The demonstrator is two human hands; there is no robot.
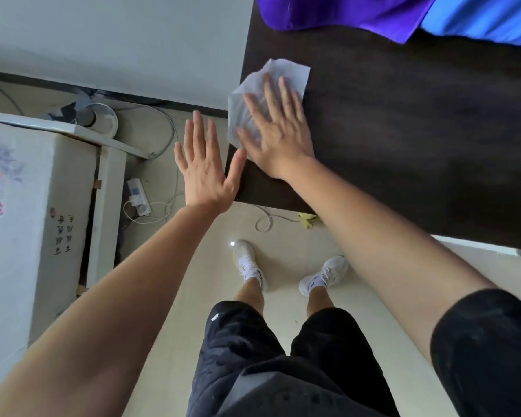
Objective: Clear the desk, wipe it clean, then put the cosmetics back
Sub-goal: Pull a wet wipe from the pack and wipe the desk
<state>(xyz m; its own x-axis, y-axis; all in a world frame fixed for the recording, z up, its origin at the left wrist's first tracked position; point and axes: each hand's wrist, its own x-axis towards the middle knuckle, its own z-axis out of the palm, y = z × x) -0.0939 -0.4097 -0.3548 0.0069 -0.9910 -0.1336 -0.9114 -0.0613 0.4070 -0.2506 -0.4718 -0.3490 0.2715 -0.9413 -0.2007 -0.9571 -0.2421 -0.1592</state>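
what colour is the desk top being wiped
Very dark brown, almost black, with faint wood grain: the desk, seen in the head view.

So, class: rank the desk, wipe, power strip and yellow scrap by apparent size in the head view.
Desk
Wipe
Power strip
Yellow scrap
The floor items lie farther off, so real sizes stay unsure.

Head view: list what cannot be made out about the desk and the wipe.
All in the head view:
- Desk: far and right parts cut off by the frame edge, partly covered by purple cloth.
- Wipe: middle hidden under the right hand, blurred.
- Cosmetics: none in view.
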